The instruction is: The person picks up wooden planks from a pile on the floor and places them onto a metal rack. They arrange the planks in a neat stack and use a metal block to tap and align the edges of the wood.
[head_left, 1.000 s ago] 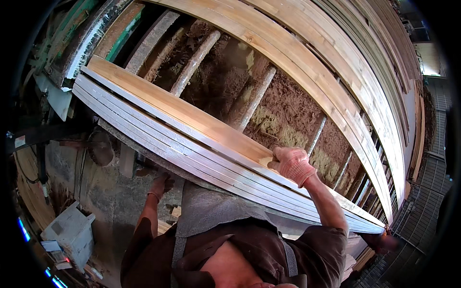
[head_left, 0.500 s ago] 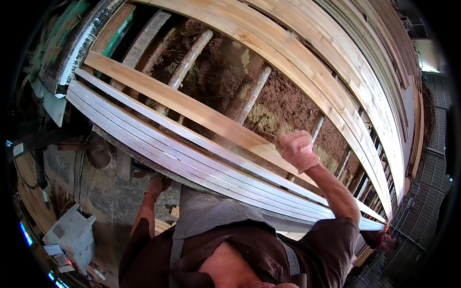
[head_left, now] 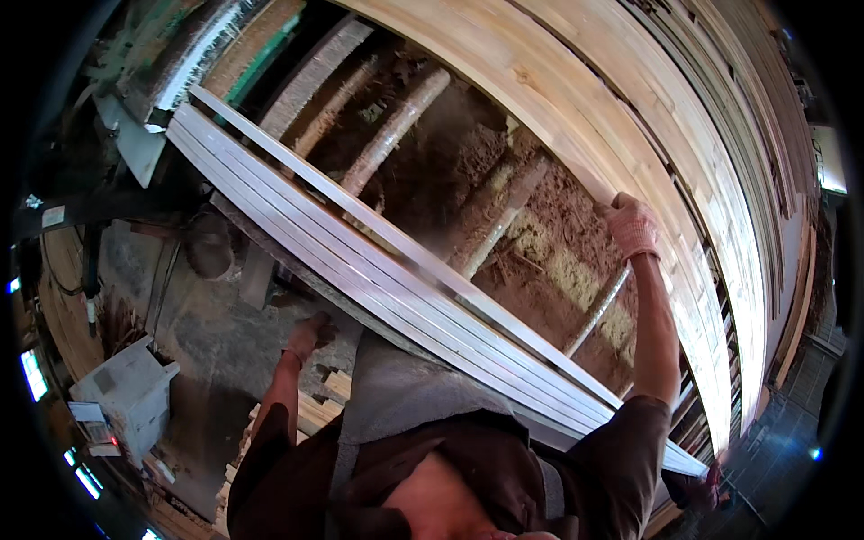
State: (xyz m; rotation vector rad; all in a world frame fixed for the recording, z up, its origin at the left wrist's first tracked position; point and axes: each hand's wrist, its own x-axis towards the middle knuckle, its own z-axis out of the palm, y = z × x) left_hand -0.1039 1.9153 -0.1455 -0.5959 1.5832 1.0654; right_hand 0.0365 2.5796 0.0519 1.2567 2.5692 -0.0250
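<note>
My right hand (head_left: 634, 227), in a pale pink glove, is closed at the near edge of a light wooden board (head_left: 576, 135). That board lies against other light boards on the far side of the rack. My left hand (head_left: 309, 335) hangs below the rack's near edge, beside my grey apron (head_left: 396, 387). Its fingers are loosely bent and apart, with nothing visible in them. Several narrow, whitish strips (head_left: 360, 261) lie close together along the near side; one strip (head_left: 378, 229) sits slightly apart from them.
Metal rollers (head_left: 396, 130) cross the gap between near strips and far boards, above brown shavings (head_left: 540, 243). A whitish-streaked, green-edged machine part (head_left: 207, 58) stands at the far left. A grey box (head_left: 126, 387) sits lower left, with wood pieces (head_left: 315, 409) near my left arm.
A light board that lay beside the near strips has moved across the gap to the far boards. My right hand has moved away and to the right. My left hand has shifted slightly right.
</note>
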